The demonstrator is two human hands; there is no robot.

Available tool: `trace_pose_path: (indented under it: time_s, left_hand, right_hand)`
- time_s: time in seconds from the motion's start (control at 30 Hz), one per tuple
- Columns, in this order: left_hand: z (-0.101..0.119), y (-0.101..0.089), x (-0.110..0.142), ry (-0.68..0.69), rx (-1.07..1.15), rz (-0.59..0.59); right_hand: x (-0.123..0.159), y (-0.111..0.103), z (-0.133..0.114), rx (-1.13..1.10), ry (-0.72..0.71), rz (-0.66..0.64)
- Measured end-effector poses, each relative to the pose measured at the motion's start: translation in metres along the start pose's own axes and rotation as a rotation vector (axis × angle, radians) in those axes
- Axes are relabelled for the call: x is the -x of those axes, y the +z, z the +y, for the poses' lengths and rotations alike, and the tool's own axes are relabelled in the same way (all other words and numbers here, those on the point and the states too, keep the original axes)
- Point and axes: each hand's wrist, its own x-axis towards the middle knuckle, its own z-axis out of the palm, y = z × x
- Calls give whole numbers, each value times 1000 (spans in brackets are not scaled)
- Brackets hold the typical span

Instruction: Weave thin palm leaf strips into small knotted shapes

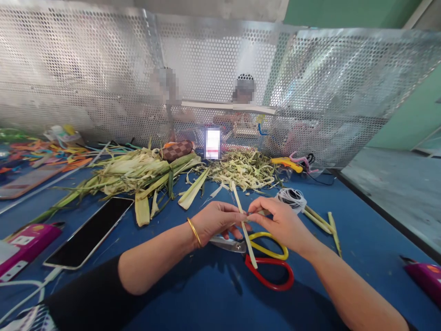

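My left hand wears a gold bangle at the wrist and pinches a narrow pale leaf strip, probably corn husk, between thumb and fingers. The strip runs at a slant, its lower end over the scissors. My right hand is closed in a pinch, its fingertips meeting the left ones at the strip. Within its grip a bit of a thin pale-green piece shows; most of it is hidden. Under both hands lie scissors with one yellow and one red handle, blades pointing left.
Behind my hands lie a heap of leaf shreds and a bundle of husks. A coil of white cord and green stalks are right. A phone and purple power strip lie left. A perforated metal screen stands behind.
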Motion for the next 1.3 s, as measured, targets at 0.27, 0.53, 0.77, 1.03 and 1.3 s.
trace_pose_path:
  time_s: [0.27,0.53,0.77,1.03,1.3]
  left_hand:
    - [-1,2,0,10,22,39]
    - [-5,6,-1,32,-92,71]
    - [-3,8,1,24,-107,35]
    - [1,11,5,-1,-97,58]
    - [-5,8,1,-2,-55,26]
  right_hand:
    - [-3,-7,0,-100,142,-12]
    - [-1,-3,3,48,78,54]
    - [-1,-1,3,85,30,111]
    - [1,0,6,145,75,101]
    - [0,1,3,145,88,73]
